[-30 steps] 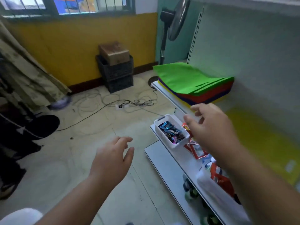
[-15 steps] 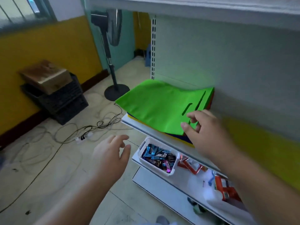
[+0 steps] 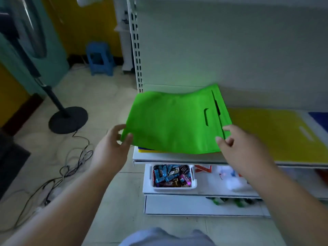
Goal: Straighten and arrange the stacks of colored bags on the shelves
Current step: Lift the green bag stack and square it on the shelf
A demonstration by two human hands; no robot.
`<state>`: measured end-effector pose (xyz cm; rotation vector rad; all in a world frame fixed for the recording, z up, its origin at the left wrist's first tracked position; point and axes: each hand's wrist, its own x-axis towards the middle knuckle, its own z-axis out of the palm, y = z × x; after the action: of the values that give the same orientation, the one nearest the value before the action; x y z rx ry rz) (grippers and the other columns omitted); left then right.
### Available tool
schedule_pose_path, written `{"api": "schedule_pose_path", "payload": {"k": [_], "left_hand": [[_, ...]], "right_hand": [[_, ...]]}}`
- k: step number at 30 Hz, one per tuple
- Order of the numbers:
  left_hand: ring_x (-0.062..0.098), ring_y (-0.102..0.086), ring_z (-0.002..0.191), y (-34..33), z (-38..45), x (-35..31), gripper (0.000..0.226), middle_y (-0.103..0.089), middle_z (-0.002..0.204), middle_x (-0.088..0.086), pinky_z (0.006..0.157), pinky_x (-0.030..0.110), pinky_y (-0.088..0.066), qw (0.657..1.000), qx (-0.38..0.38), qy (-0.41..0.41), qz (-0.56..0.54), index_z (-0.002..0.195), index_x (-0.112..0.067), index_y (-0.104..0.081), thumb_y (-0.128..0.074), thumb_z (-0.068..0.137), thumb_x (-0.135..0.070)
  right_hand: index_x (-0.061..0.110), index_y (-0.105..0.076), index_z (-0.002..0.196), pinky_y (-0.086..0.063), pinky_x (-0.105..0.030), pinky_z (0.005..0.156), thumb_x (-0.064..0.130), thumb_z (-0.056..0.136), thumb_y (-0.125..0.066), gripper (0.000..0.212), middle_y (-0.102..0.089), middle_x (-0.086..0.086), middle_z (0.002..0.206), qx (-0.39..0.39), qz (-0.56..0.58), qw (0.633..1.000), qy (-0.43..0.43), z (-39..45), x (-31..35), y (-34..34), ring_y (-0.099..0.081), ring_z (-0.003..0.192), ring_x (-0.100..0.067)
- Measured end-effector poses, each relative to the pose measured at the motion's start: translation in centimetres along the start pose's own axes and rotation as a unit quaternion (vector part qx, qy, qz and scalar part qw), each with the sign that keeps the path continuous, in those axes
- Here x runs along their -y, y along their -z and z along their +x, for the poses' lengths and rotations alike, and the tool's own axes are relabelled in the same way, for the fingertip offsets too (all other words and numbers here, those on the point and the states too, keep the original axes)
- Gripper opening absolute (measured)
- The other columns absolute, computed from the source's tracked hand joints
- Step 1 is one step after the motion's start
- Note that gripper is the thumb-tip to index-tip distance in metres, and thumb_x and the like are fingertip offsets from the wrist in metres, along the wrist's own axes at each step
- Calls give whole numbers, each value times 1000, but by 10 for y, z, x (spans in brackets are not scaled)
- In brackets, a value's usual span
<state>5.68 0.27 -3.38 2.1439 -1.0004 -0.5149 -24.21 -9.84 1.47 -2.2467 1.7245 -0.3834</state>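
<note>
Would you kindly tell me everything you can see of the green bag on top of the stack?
The green bag is bright green, flat, of matte cloth-like material, with a slot-shaped handle cutout near its right end. It tops a stack showing blue and yellow edges on the white shelf. The left hand pinches its near-left corner; the right hand touches its near-right edge.

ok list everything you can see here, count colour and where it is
green bag: one, bright green, top of the stack at the shelf's left end
bags underneath: count unclear, blue and yellow edges, under the green bag
yellow bag: one seen, yellow, flat on the shelf to the right
shelf: one, white, carries the bags
snack tray: one, white, mixed wrappers, shelf below
fan stand: one, black, floor at left
stool: one, blue, floor at back
cables: tangle, black, floor
left hand: pinches the green bag's left corner
right hand: at its right edge, grip unclear
</note>
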Motion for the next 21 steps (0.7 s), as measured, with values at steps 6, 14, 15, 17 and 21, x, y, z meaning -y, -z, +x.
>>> {"api": "schedule_pose_path", "payload": {"k": [6, 14, 15, 17, 21], "left_hand": [[23, -64, 66, 10, 17, -10, 17, -67, 81, 0, 61, 33, -50, 997, 65, -10, -37, 91, -29, -64, -58, 88, -13], [22, -58, 65, 27, 3, 12, 34, -64, 93, 4, 54, 32, -51, 967, 238, 18, -91, 93, -29, -68, -55, 93, 2], [22, -59, 64, 27, 2, 12, 33, -66, 90, 3, 56, 33, -49, 971, 229, 0, -63, 93, -33, -67, -55, 94, -2], [21, -58, 59, 26, -5, 11, 31, -69, 82, 3, 53, 30, -44, 976, 212, -32, -29, 94, -39, -64, -55, 96, -10], [15, -49, 45, 25, -29, 8, 29, -66, 66, 3, 45, 26, -37, 991, 113, -67, -5, 96, -43, -63, -54, 96, -15]], "right_hand": [[30, -47, 135, -56, -37, 70, 31, 93, -63, 46, -70, -5, 102, 17, 67, 995, -70, 0, 20, -14, -70, 74, -21], [44, -55, 108, -41, -32, 51, 13, 95, -56, 34, -59, 1, 58, 242, 230, 935, -116, -37, 0, -26, -50, 49, -17], [46, -54, 110, -42, -32, 50, 15, 96, -56, 33, -64, -1, 69, 230, 202, 946, -109, -41, -1, -27, -49, 49, -15], [46, -54, 112, -42, -29, 47, 18, 96, -58, 32, -65, 1, 98, 175, 160, 968, -81, -43, -5, -27, -44, 44, -12], [46, -56, 118, -53, -32, 71, 21, 94, -63, 35, -53, 13, 134, 105, 174, 979, -22, -40, -12, -14, -64, 90, -14]]}}
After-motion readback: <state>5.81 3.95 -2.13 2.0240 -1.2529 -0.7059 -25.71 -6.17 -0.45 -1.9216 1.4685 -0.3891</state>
